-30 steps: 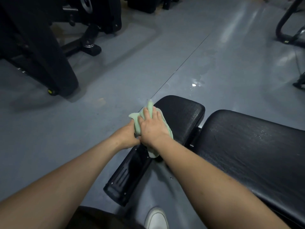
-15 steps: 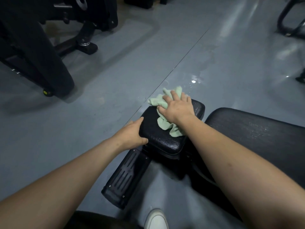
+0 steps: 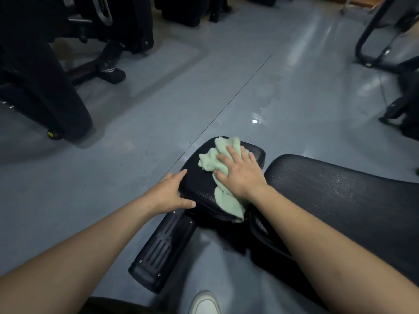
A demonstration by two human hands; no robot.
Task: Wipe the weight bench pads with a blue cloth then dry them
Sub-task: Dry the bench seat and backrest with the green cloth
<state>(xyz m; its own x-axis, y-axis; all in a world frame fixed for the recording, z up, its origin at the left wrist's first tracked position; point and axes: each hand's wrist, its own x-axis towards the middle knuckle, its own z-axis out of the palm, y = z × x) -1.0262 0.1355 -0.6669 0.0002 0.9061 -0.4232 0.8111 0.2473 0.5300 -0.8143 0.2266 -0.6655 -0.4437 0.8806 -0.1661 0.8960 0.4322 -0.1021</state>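
Note:
A crumpled pale green cloth [image 3: 214, 160] lies on the small black seat pad [image 3: 197, 184] of the weight bench. My right hand [image 3: 239, 175] presses flat on the cloth with fingers spread. One end of the cloth hangs over the pad's near edge. My left hand [image 3: 169, 193] rests on the pad's left edge, with the thumb along the near rim. The long black back pad [image 3: 340, 200] lies to the right and shows small water droplets.
The bench's black base foot [image 3: 162, 250] juts toward me on the grey floor. A white shoe tip [image 3: 205, 303] shows at the bottom. Dark gym machines [image 3: 45, 87] stand at the left; tubular frames [image 3: 374, 41] at the right. A wet patch [image 3: 256, 120] glints beyond the pad.
My right hand slid the cloth from the seat pad's near left corner to its far end, then back toward the middle. My left hand let go of the cloth and settled on the pad's edge.

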